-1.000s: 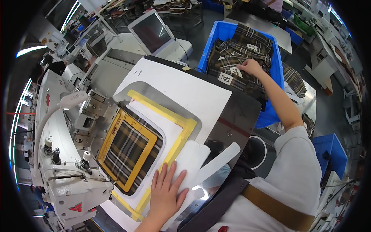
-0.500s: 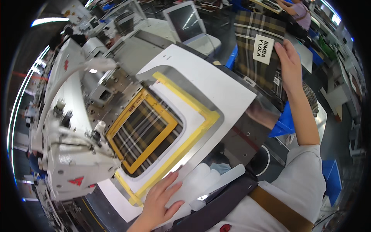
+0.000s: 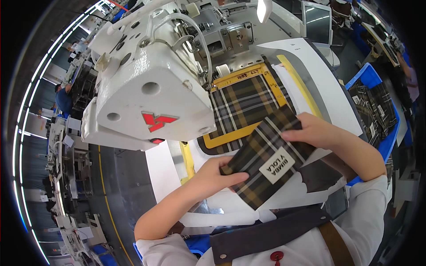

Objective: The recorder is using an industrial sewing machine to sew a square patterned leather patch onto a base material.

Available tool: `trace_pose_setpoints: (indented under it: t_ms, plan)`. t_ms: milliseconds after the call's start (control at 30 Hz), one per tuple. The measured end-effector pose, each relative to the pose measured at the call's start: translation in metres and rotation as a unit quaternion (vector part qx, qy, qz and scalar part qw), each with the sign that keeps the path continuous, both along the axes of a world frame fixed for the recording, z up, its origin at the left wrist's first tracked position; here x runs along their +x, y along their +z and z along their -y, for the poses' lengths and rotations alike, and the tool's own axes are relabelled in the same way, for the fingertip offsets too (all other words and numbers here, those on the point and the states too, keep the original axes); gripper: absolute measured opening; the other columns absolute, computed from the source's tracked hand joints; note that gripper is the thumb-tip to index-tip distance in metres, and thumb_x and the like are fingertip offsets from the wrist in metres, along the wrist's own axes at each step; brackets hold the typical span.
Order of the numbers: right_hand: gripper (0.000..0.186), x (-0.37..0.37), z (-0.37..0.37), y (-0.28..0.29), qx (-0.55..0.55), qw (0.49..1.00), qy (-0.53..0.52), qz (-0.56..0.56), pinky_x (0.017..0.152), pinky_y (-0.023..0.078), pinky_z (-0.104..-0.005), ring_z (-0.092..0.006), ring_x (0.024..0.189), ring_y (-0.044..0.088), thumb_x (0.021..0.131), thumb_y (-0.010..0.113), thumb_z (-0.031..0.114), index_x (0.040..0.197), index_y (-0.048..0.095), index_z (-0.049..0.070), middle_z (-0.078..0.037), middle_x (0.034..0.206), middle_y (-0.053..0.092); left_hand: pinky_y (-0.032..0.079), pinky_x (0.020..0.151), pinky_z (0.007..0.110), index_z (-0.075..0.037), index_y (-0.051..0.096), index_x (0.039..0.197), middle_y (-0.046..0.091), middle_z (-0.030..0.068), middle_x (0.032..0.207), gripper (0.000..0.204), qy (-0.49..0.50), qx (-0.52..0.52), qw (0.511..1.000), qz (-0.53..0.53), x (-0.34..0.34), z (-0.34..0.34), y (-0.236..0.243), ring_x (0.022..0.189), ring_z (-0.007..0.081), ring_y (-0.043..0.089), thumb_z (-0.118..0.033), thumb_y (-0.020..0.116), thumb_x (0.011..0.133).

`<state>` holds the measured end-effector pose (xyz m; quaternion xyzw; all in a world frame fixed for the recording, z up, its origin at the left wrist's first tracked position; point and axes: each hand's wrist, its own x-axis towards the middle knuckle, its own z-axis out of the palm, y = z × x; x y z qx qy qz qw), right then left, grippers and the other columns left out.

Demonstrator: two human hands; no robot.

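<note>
My left hand [image 3: 226, 173] and my right hand [image 3: 301, 131] grip a folded brown, olive and white plaid fabric piece [image 3: 248, 181], left hand at its left corner, right hand at its upper right, thumbs on top. A white label [image 3: 276, 165] with black lettering sits on it. Just behind it, a yellow frame [image 3: 237, 138] lies over another plaid panel [image 3: 237, 104] on a white template edged with yellow tape [image 3: 301, 82]. The white sewing machine head [image 3: 146, 88] stands at the left of the frame, partly over its edge.
A blue bin [image 3: 372, 71] of plaid pieces stands at the right, near a monitor [image 3: 316, 24]. White strips and sheets [image 3: 237, 215] lie along the near table edge. Other people [image 3: 64, 99] are at distant workstations to the left and far right.
My right hand has lifted a labelled plaid piece from the bin and brought it over the template. My left hand has risen from the table edge to hold it. The view has turned leftward.
</note>
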<state>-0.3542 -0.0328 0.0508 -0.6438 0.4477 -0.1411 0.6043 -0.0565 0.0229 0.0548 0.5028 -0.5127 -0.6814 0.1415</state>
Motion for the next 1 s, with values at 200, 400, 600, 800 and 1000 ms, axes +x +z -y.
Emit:
trace_pose_setpoints:
  t_ms: [200,400,600,800,1000]
  plan:
    - [0.031,0.018,0.068,-0.002,-0.065,0.973,-0.218,0.038,0.075,0.05,-0.0328,-0.0187,0.083,0.064,0.091,0.059,0.023,0.106,0.062,-0.004,-0.012,0.092,0.068,0.052,0.071,0.026,0.0,0.06,0.113,0.07,0.0114,0.097,0.022,0.212,-0.18,0.946,0.164,0.087,0.016,-0.023,0.084,0.0176,0.067,-0.008,0.056,0.092]
    - [0.026,0.065,0.089,-0.025,-0.154,0.98,-0.12,-0.029,0.079,0.047,-0.0352,-0.0242,0.085,0.063,0.091,0.057,0.018,0.102,0.062,-0.004,-0.016,0.091,0.066,0.05,0.085,0.029,-0.001,0.056,0.123,0.065,0.0099,0.108,0.033,-0.009,-0.598,0.746,0.292,0.091,0.082,-0.073,0.102,0.0232,0.062,0.001,0.052,0.09]
    - [0.029,0.061,0.08,-0.022,-0.024,0.993,-0.096,-0.067,0.085,0.046,-0.0358,-0.027,0.092,0.061,0.092,0.057,0.018,0.113,0.058,-0.001,-0.016,0.098,0.065,0.035,0.107,0.038,-0.003,0.051,0.127,0.052,0.0108,0.134,0.037,0.001,-0.562,0.796,0.225,0.053,0.103,-0.072,0.127,0.0266,0.046,-0.006,0.055,0.091]
    - [0.031,0.081,0.06,-0.02,-0.599,0.794,-0.077,-0.067,0.097,0.041,-0.0393,-0.0257,0.108,0.054,0.086,0.064,0.022,0.112,0.061,0.004,-0.013,0.114,0.057,0.031,0.11,0.04,-0.006,0.055,0.123,0.051,0.01,0.136,0.037,0.016,-0.524,0.824,0.214,0.052,0.097,-0.071,0.13,0.0278,0.043,-0.008,0.062,0.087]
    - [0.03,0.125,0.035,-0.048,-0.535,0.818,0.208,-0.042,0.097,0.039,-0.0398,-0.0251,0.107,0.053,0.084,0.065,0.025,0.109,0.064,0.008,-0.008,0.111,0.057,0.036,0.106,0.037,-0.006,0.054,0.124,0.056,0.0098,0.129,0.042,0.033,-0.501,0.837,0.216,0.057,0.097,-0.072,0.12,0.0241,0.051,-0.005,0.066,0.084]
